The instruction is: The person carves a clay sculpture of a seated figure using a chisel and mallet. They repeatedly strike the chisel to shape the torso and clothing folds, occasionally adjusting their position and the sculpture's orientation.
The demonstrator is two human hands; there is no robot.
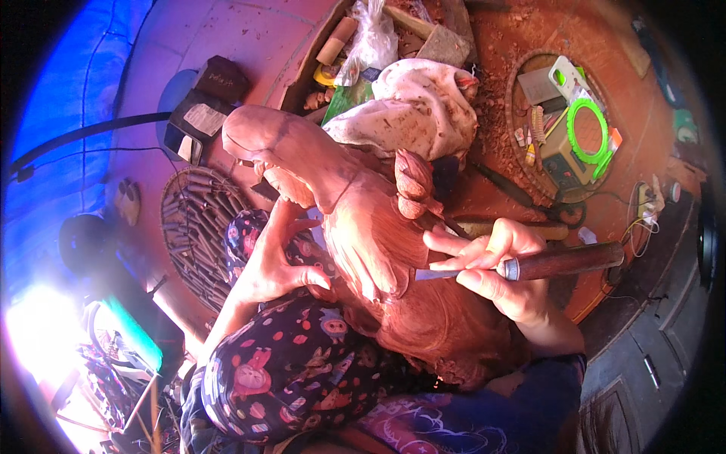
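A reddish-brown carved wooden statue [344, 193] of a veiled figure leans across my lap, head toward the upper left. My right hand [510, 265] grips a chisel [563, 262] with a dark wooden handle and metal ferrule. The chisel's blade points left, its tip at the carved folds on the statue's body; whether it touches them I cannot tell. Beside the statue's chin is my left hand [268, 261], thumb and fingers spread. Its fingertips come up to the face, partly hidden there. A carved bud [414, 181] rises from the statue's far side.
Many carving tools fill a round basket [198, 227] at left. A stained cloth [416, 106] lies by a box of odds and ends beyond the statue. At right, a round tray [522, 76] bears a bright green ring [587, 129]. A bright lamp [41, 333] glares at lower left.
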